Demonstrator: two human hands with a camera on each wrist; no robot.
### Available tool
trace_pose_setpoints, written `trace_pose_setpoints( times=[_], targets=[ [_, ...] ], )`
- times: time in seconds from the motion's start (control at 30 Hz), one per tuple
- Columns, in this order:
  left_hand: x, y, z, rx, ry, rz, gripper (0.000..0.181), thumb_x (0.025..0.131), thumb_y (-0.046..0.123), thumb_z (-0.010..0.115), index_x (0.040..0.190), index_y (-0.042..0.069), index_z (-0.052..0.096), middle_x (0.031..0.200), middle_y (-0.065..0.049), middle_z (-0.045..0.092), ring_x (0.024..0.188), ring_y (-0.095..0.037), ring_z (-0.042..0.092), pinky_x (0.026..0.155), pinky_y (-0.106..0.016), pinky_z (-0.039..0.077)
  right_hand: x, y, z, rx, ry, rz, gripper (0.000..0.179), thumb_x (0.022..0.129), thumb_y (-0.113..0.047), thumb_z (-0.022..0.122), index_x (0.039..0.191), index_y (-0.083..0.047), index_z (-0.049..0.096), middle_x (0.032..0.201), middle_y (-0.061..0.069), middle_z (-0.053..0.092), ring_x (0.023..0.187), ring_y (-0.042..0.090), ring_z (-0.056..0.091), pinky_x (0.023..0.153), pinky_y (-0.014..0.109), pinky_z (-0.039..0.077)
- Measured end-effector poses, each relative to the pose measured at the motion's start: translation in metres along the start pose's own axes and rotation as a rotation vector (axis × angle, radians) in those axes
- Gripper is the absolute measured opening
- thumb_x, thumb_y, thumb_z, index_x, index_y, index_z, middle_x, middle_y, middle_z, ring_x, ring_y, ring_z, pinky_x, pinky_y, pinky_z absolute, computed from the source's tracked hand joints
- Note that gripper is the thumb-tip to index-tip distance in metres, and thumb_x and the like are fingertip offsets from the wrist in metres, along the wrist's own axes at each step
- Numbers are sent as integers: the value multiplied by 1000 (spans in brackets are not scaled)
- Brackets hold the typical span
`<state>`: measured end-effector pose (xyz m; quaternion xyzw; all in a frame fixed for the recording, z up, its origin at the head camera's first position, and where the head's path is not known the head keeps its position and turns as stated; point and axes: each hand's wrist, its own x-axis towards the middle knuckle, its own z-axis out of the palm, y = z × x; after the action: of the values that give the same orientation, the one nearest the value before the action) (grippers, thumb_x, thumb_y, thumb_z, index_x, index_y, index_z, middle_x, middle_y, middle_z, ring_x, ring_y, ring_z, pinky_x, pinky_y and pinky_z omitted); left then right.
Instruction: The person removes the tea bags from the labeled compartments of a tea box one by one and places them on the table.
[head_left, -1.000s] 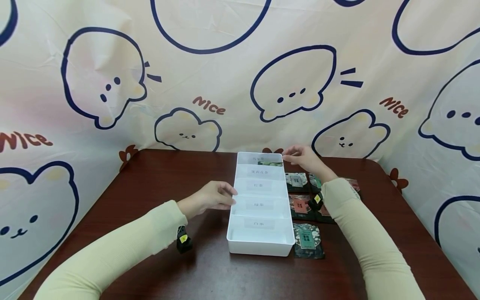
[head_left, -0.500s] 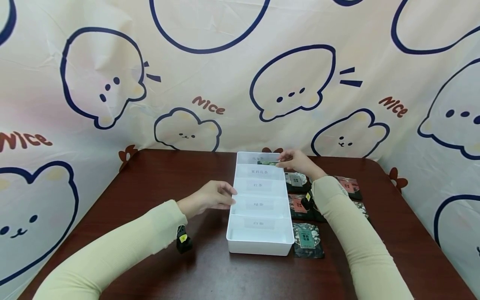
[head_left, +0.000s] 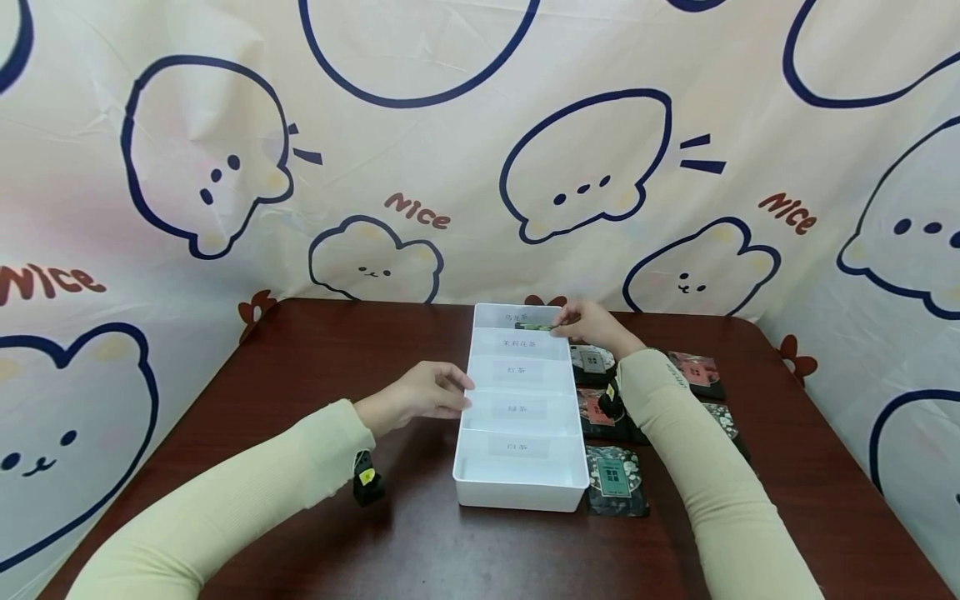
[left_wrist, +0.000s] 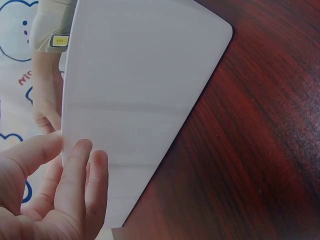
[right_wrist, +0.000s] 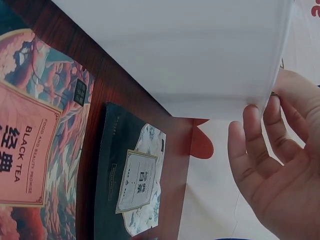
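A long white divided box [head_left: 517, 493] with labelled compartments stands lengthwise on the table. A green-patterned tea packet [head_left: 531, 327] shows in its farthest compartment. My right hand [head_left: 588, 325] reaches over the far right rim and pinches the packet's right end; a green sliver shows by the fingertips in the right wrist view. The rest of the packet is down inside the box. My left hand [head_left: 416, 393] is at the box's left side, thumb at the rim and relaxed fingers [left_wrist: 75, 180] against the outer wall in the left wrist view.
Dark tea pouches lie right of the box: a white-label one [head_left: 592, 362], a pink-label black tea one [right_wrist: 25, 145], a green-label one [head_left: 615, 479], and others partly under the right sleeve. A cartoon-print cloth [head_left: 465, 167] hangs behind the brown table [head_left: 337, 350].
My right hand has shifted left from beside the far right rim onto the packet's end, the sleeve uncovering pouches on the right. The left hand and the box stay put.
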<state>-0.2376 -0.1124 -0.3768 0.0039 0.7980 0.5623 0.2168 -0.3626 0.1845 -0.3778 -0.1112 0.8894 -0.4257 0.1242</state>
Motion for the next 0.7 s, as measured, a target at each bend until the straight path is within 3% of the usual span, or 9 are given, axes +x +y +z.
trace_pose_setpoints(
  times=[0.23, 0.7],
  targets=[
    [0, 0, 0, 3, -1, 1, 25, 81, -2, 74, 104, 2, 66, 95, -14, 62, 80, -20, 67, 80, -38, 60, 3, 4, -1, 12, -4, 23, 19, 90, -19, 69, 100, -5, 64, 111, 14, 63, 101, 38, 56, 88, 52, 50],
    [0, 0, -1, 6, -6, 2, 28, 81, -2, 73, 108, 0, 65, 94, -14, 61, 80, -20, 66, 80, -38, 60, -3, 3, -4, -27, 42, -19, 18, 91, -25, 68, 100, -9, 71, 108, 11, 64, 100, 37, 57, 88, 54, 51]
  ],
)
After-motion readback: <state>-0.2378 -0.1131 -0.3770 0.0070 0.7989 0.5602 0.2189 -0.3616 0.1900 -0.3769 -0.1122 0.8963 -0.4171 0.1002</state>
